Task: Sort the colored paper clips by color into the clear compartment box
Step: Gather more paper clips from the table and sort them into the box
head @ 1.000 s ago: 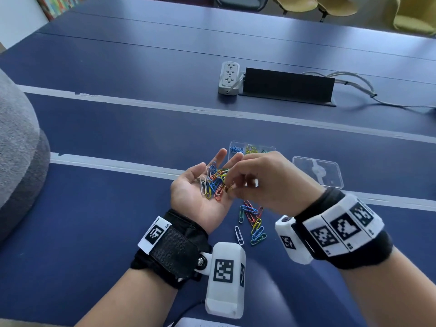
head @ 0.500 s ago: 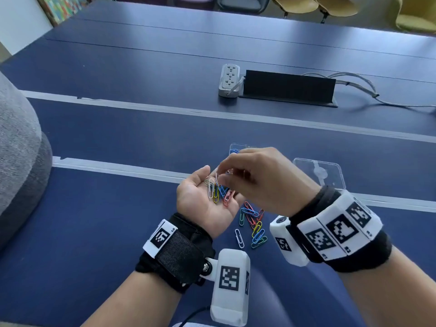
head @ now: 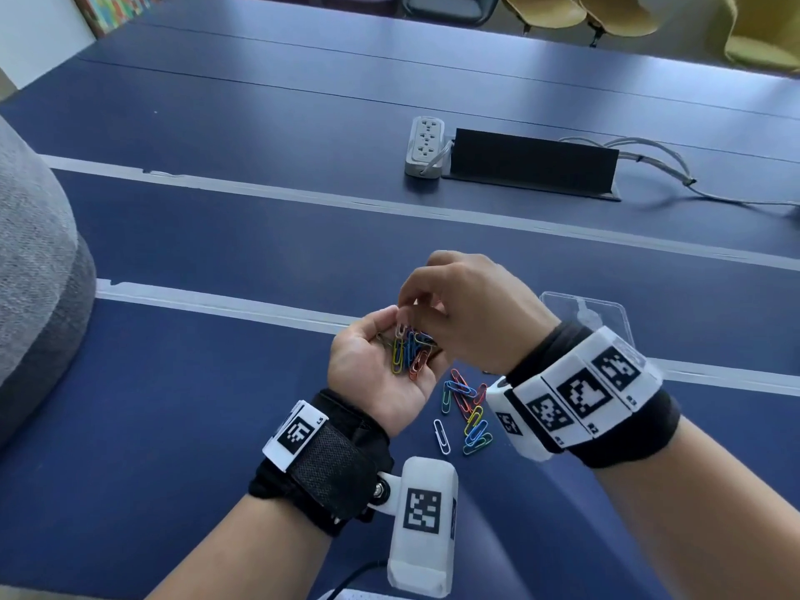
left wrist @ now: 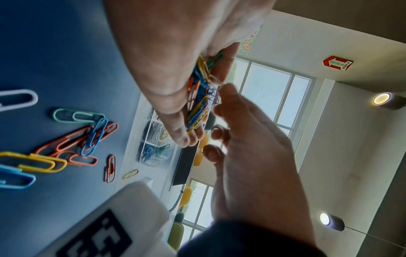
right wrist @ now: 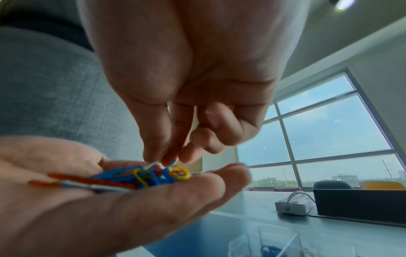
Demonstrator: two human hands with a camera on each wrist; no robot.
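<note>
My left hand (head: 368, 370) lies palm up above the table, cradling a heap of coloured paper clips (head: 409, 350) in blue, yellow, orange and green. Just above that heap my right hand (head: 409, 311) pinches a white paper clip (right wrist: 151, 165) between thumb and forefinger. The clear compartment box (left wrist: 153, 144) sits beyond the hands with grey, yellow, blue and green clips in separate cells. In the head view my right hand hides it.
Several loose clips (head: 467, 409) lie on the blue table (head: 216, 383) under my wrists, a white one (head: 441, 435) apart at the left. The clear lid (head: 601, 311) rests to the right. A power strip (head: 426, 145) and black cable tray (head: 532, 164) stand farther back. A grey cushion (head: 34, 275) sits left.
My right hand has risen from the middle of the palm heap to its far end, now covering the box in the head view. The left hand's fingers have curled in slightly.
</note>
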